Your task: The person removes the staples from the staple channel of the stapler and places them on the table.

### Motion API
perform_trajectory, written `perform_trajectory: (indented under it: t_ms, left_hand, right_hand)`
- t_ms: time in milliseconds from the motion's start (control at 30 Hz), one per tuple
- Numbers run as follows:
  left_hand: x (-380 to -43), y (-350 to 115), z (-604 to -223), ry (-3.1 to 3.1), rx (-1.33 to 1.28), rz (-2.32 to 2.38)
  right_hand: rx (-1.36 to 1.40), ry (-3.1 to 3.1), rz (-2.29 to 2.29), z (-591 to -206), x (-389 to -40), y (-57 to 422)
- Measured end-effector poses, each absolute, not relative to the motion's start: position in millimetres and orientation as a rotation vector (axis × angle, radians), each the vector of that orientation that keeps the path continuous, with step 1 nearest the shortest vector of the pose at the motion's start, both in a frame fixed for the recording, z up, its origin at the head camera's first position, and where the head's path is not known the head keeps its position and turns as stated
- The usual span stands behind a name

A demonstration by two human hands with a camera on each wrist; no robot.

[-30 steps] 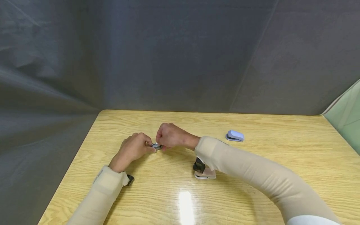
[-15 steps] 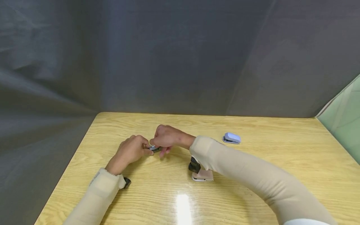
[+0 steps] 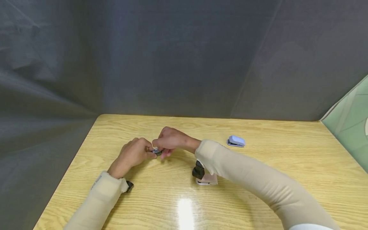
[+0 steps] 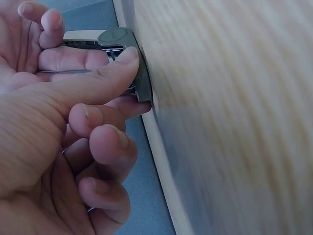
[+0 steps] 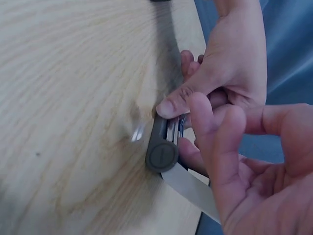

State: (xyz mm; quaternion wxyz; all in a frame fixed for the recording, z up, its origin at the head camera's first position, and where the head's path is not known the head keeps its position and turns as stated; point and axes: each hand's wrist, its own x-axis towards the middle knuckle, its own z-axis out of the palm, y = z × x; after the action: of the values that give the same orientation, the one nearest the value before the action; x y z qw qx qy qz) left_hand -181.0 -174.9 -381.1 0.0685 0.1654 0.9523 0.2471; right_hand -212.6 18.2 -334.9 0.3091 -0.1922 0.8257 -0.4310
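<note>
A small dark stapler (image 3: 157,151) is held between both hands over the left part of the table. It stands opened, with its pale lid (image 5: 190,190) swung away from the dark base (image 5: 158,142) and the metal staple channel bared. My left hand (image 3: 133,155) pinches the base, the thumb pressing near one end. My right hand (image 3: 173,139) is bent over the hinge end, its fingers curled about the lid and channel. In the left wrist view a right finger (image 4: 73,59) reaches between lid and channel. The right fingers partly hide the lid in the right wrist view.
A lilac stapler (image 3: 236,141) lies farther back on the right of the wooden table (image 3: 273,153). Below my right forearm lies a pink stapler (image 3: 209,180), partly covered by the black wrist camera (image 3: 198,170). Dark sheeting (image 3: 172,64) rises behind the table.
My right hand's fingers have shifted over the opened stapler toward my left hand, and its lower fingers now show beneath. The left hand keeps its pinch. The whole view has moved slightly.
</note>
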Motion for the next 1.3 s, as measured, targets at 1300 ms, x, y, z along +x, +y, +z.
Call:
perform_trajectory:
  t_ms: [1300]
  left_hand:
    - [-183.9, -170.6, -382.8, 2.885, 0.474, 0.732]
  right_hand:
    - [-0.614, 2.400, -1.199, -354.6, -209.6, 18.6]
